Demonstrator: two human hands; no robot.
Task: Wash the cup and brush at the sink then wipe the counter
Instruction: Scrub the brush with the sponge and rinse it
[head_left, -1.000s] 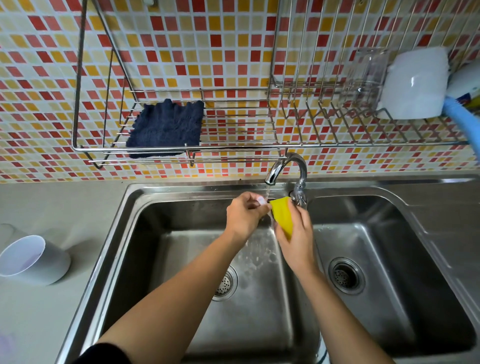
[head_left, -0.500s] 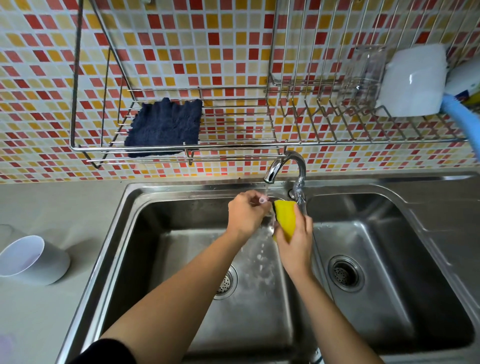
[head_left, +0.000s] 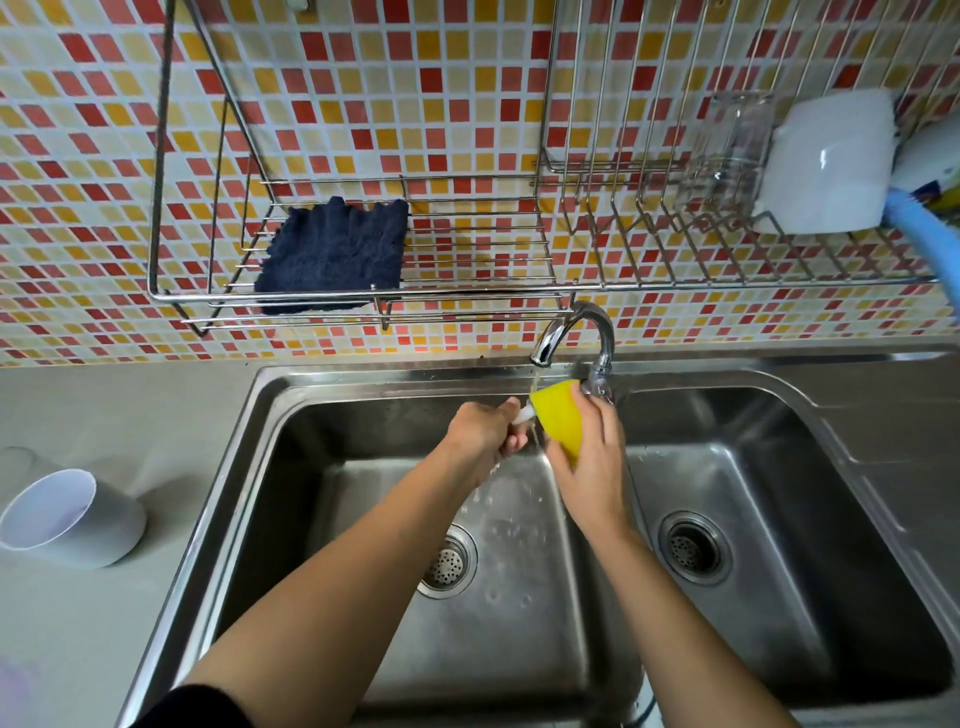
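At a stainless-steel double sink (head_left: 415, 375) below a wall of red, orange and cream mosaic tiles (head_left: 363, 104), a person worked with both hands under a thin stream of water (head_left: 535, 387) falling from the curved chrome tap (head_left: 576, 325). The left hand (head_left: 483, 434) was curled around a small white item (head_left: 525, 414), of which only the tip showed past the fingers. Whether it was the brush could not be told. The right hand (head_left: 595, 462) gripped a yellow sponge (head_left: 558, 421), fingers wrapped over its back, and held it just beside the white tip, directly beneath the spout.

The hands met above the rear of the left basin (head_left: 519, 623), where water droplets speckled the metal floor. The basin's round drain strainer (head_left: 448, 561) lay between the two forearms. The right basin (head_left: 779, 493) showed a second drain (head_left: 693, 553).

The round white plastic cup (head_left: 67, 519) sat on the grey counter (head_left: 104, 405) well to the left of the sink, apart from both hands, with its open mouth turned toward the camera.

A dark blue fluffy cloth (head_left: 332, 254) lay on the steel wire rack (head_left: 467, 288) fixed to the wall above the tap. Farther right on the rack, a clear drinking glass (head_left: 727, 150) stood just beside a white square bowl (head_left: 826, 161) propped on its edge. A light blue tube (head_left: 914, 223) crossed the right edge of the view.
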